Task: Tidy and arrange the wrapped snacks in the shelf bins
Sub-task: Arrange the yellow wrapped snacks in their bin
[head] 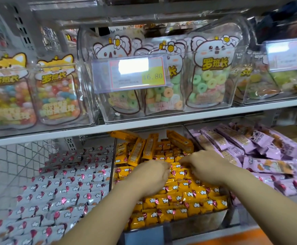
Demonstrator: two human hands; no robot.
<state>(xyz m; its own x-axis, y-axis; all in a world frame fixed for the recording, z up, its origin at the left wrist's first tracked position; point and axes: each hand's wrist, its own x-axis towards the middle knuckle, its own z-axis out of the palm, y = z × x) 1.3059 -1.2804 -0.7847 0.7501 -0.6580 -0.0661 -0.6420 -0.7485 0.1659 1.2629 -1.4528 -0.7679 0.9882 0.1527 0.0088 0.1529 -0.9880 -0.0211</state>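
Observation:
A clear bin [193, 221] in the middle of the lower shelf is packed with rows of yellow wrapped snacks [179, 202]. Several yellow packs [140, 149] stand loose on end at its back. My left hand [151, 177] lies on the yellow rows left of centre, fingers bent down onto the wrappers. My right hand [209, 167] lies just to its right, fingertips pointing left onto the same rows. The fingertips of both hands are hidden among the packs, so whether they pinch any is unclear.
White wrapped snacks [59, 188] fill the bin to the left, pink ones [260, 156] the bin to the right. The upper shelf [144, 124] carries clear bins of candy bags [209, 75] and a price tag [135, 73]. A wire basket [11, 161] stands far left.

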